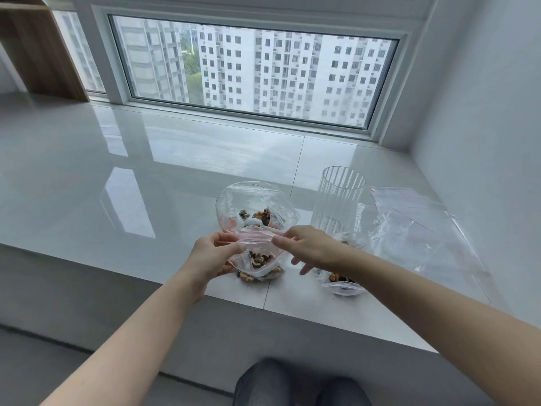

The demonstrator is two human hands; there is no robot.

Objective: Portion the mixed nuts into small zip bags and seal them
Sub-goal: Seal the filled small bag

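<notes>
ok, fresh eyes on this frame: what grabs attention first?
Front and centre, the left hand and right hand pinch the top of a small zip bag holding mixed nuts, just above the glossy white ledge. Behind it sits a larger open bag with more nuts, and to its right an upright clear ribbed glass. Empty flat bags lie further right.

Both forearms were bare from the lower corners of the frame up to the wrists, with no sleeve in view. The left hand (212, 253) and right hand (310, 247) were uncovered. At bottom centre, the knees (298, 385) wore grey-blue denim.
</notes>
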